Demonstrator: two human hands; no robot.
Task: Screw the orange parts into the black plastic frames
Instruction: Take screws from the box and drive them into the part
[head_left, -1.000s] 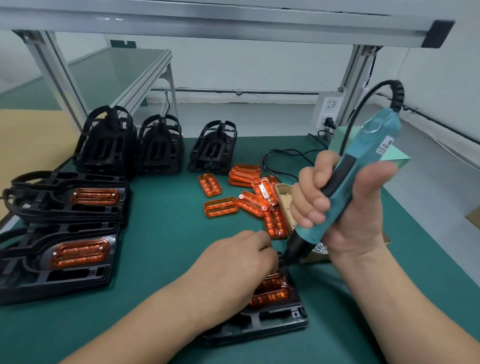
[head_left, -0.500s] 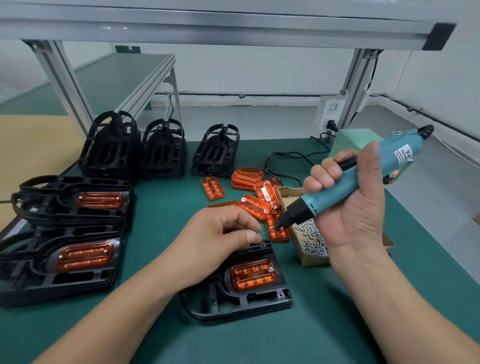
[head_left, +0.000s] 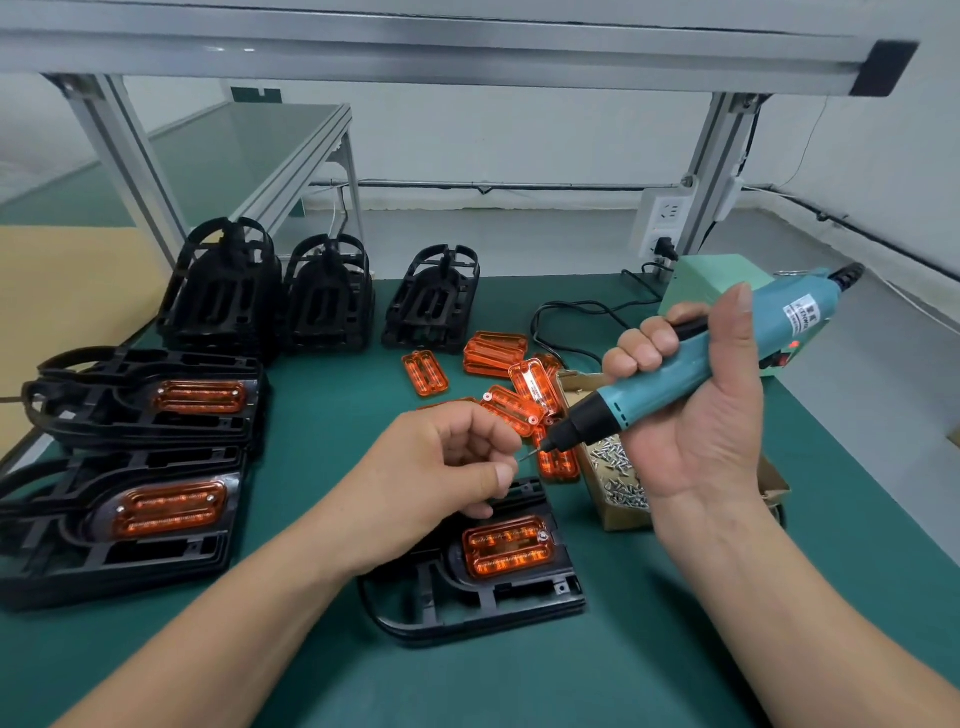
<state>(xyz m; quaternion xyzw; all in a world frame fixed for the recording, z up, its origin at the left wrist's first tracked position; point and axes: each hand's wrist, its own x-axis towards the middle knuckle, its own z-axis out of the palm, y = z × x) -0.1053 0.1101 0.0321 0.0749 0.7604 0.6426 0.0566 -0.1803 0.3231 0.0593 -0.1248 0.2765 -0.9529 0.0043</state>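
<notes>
Pinching small silver screw (head_left: 523, 457) in left hand (head_left: 441, 467), gripping teal electric screwdriver (head_left: 691, 364) in right hand (head_left: 696, 431) — bit brought close, likely for loading. Just below, near-centre on green worktop (head_left: 675, 649) — translucent orange rectangular part (head_left: 506, 545) seated in black plastic frame (head_left: 467, 608).

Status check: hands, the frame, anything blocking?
Left hand pinches a screw at the screwdriver tip. Right hand grips the screwdriver. Orange part seated in black frame, one corner screw in. Nothing in the way.

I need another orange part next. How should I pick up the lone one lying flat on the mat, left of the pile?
Probably pinch the lone orange part across its two long edges, coming from above. It lies flat on the green mat, apart from the pile, with bare mat along both long sides.
</notes>
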